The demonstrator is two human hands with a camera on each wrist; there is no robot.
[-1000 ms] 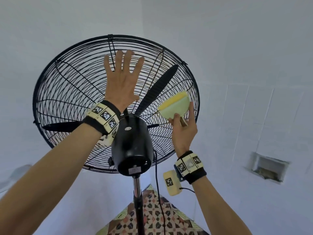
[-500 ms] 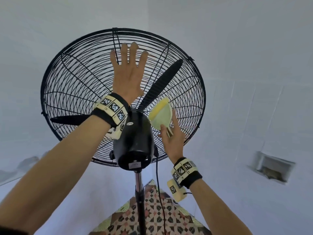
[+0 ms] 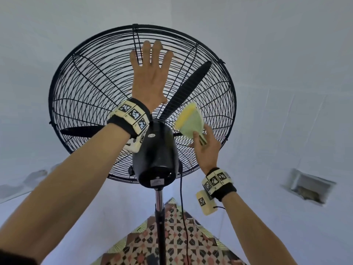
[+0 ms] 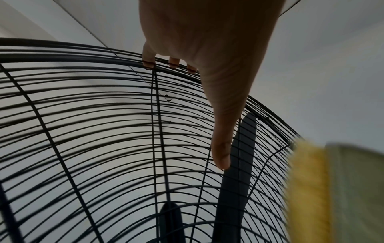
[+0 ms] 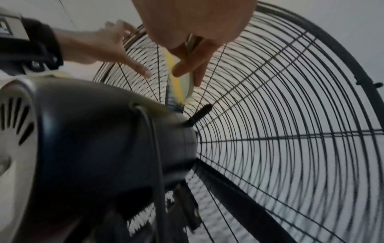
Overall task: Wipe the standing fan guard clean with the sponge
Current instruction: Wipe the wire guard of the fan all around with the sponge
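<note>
The left hand (image 3: 150, 77) is lying flat on the back of the round black wire fan guard (image 3: 82, 88), all four fingers straight and spread and the thumb angled out, fingertips (image 4: 174, 63) touching the wires just below the guard's top rim. The right hand (image 3: 205, 148) is pinching the one sponge (image 3: 189, 119), a pale green pad with a yellow foam layer, between thumb and fingers at its lower corner; the yellow face is turning toward the guard's wires just right of the hub, beside the glossy black motor housing (image 3: 155, 155). Whether the foam is actually touching the wires is hard to tell, as the sponge is blurred in both wrist views. Two black fan blades are showing through the guard: one (image 3: 189, 88) pointing up to the right rim, one (image 3: 82, 131) pointing left. Two wrists, two black bands with square marker tags (image 3: 131, 113). Below the housing, one chrome-and-black pole (image 3: 159, 217) is dropping to a patterned tiled floor (image 3: 172, 245), with one black cable (image 3: 181, 207) hanging alongside. One recessed opening (image 3: 309, 186) is sitting in the white wall on the right.
</note>
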